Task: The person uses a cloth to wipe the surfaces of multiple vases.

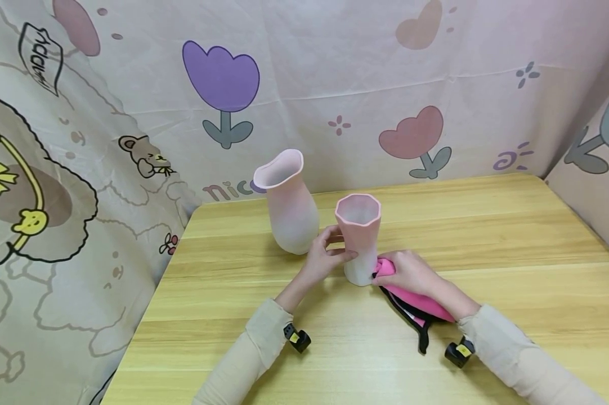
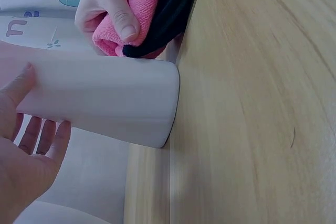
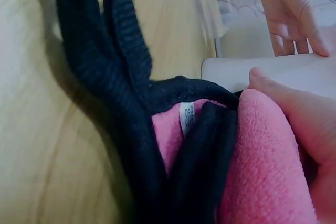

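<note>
A pink-to-white vase (image 1: 362, 244) with a faceted rim stands upright on the wooden table. My left hand (image 1: 326, 256) holds its left side, thumb on the near face and fingers behind. Bunched in my right hand (image 1: 410, 273) is a fluffy pink cloth (image 3: 268, 156) with black edging. That cloth meets the vase's lower right side, and its black-trimmed end (image 1: 422, 340) trails toward me on the table. In the right wrist view a small white label (image 3: 187, 118) shows inside a fold of the cloth.
Behind and left of my left hand stands a second pink-to-white vase (image 1: 293, 216), rounder, with a wavy flared mouth. A printed fabric backdrop (image 1: 309, 84) hangs along the back and left edges of the table (image 1: 198, 315).
</note>
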The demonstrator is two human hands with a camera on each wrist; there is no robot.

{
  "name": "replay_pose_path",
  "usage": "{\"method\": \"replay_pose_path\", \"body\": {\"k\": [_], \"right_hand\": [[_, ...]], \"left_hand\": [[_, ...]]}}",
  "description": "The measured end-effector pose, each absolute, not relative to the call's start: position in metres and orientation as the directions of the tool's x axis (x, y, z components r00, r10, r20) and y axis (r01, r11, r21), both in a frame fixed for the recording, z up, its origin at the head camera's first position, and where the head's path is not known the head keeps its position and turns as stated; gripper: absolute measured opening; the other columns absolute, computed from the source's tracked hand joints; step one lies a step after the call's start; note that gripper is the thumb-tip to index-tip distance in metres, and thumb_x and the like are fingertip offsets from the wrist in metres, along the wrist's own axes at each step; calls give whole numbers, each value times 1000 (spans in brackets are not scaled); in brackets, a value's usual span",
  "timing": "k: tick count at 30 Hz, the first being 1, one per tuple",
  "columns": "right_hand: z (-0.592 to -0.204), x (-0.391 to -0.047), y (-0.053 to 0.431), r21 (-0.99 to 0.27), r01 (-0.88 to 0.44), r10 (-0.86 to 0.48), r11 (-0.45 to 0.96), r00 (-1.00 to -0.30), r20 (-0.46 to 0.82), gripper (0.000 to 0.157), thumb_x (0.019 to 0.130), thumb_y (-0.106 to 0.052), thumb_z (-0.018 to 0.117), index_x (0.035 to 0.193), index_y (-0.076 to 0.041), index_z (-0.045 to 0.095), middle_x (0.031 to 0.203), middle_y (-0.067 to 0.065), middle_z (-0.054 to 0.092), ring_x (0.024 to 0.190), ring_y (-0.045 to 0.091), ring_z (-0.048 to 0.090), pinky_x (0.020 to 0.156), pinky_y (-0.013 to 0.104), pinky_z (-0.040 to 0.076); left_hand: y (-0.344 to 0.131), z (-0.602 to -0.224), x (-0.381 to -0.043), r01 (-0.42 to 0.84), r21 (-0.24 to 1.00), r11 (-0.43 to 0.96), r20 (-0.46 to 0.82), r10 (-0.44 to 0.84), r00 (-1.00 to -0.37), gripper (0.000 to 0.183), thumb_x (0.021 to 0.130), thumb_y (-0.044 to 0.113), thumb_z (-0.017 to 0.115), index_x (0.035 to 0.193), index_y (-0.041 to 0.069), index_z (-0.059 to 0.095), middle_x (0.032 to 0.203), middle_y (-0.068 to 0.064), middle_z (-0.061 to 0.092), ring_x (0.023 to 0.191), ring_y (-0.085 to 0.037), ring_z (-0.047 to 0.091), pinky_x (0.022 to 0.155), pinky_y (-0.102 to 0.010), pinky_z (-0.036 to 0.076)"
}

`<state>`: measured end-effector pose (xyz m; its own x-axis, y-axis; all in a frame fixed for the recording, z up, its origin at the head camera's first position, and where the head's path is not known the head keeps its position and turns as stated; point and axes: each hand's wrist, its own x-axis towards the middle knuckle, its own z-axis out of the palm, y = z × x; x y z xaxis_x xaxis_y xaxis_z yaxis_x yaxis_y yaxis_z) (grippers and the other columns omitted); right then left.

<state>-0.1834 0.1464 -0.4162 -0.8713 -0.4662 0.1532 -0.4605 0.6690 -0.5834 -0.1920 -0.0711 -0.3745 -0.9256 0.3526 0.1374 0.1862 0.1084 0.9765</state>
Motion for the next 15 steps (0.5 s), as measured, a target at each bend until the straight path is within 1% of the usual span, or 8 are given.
{"method": "replay_pose_path", "body": {"k": [2, 4, 7, 8, 10, 12, 14, 15], "right_hand": [[-416, -183, 147, -594, -458, -460, 661, -873, 161, 35, 70, -35, 76, 98, -14, 68, 65, -11, 54, 56, 6, 45, 51, 22, 39], [-413, -182, 148, -620, -446, -449, 645, -878, 164, 36, 71, -35, 76, 100, -16, 67, 61, -11, 51, 54, 5, 43, 48, 21, 38], [-406, -182, 148, -656, -426, -421, 623, -890, 178, 39, 72, -35, 75, 105, -15, 66, 59, -8, 49, 51, 6, 42, 45, 21, 38], [-403, -181, 148, -667, -422, -412, 614, -892, 186, 40, 73, -34, 75, 107, -14, 66, 60, -7, 51, 52, 6, 43, 46, 22, 39], [-397, -181, 148, -667, -428, -389, 610, -895, 220, 44, 74, -34, 74, 110, -11, 65, 70, -3, 61, 59, 8, 51, 52, 22, 44], [-390, -179, 148, -671, -429, -358, 605, -899, 252, 49, 74, -35, 74, 113, -7, 63, 86, 4, 67, 71, 12, 58, 59, 26, 48], [-383, -178, 147, -681, -427, -325, 595, -903, 281, 53, 74, -36, 73, 115, -4, 61, 101, 9, 67, 84, 17, 61, 68, 31, 50], [-380, -177, 147, -687, -424, -310, 590, -905, 293, 54, 75, -37, 73, 116, -4, 60, 106, 11, 65, 90, 20, 61, 72, 34, 51]], "left_hand": [[-71, -375, -192, 188, 976, 110, 138, 355, -924, 55, 76, -1, 70, 125, -2, 45, 122, -17, 48, 110, -30, 48, 89, -34, 48], [-71, -374, -192, 192, 975, 112, 141, 358, -923, 55, 76, -1, 70, 125, -2, 45, 123, -17, 48, 110, -30, 48, 89, -34, 48], [-71, -374, -192, 197, 975, 104, 148, 359, -921, 55, 76, -1, 69, 125, -2, 45, 122, -17, 49, 110, -31, 47, 89, -35, 48], [-71, -374, -192, 199, 975, 102, 150, 359, -921, 55, 76, -2, 70, 125, -2, 45, 122, -18, 49, 110, -31, 47, 89, -35, 48], [-71, -375, -192, 203, 974, 101, 154, 359, -921, 55, 76, -2, 70, 125, -2, 45, 122, -18, 49, 110, -31, 48, 89, -35, 48], [-71, -375, -192, 205, 974, 99, 158, 357, -921, 55, 76, -3, 70, 125, -3, 45, 122, -18, 49, 110, -31, 48, 89, -35, 48], [-71, -375, -192, 207, 974, 96, 161, 356, -921, 55, 76, -3, 69, 125, -3, 45, 121, -19, 49, 109, -30, 48, 89, -35, 48], [-71, -376, -192, 208, 974, 94, 163, 355, -921, 55, 76, -3, 69, 124, -3, 45, 121, -19, 49, 109, -30, 48, 89, -35, 48]]}}
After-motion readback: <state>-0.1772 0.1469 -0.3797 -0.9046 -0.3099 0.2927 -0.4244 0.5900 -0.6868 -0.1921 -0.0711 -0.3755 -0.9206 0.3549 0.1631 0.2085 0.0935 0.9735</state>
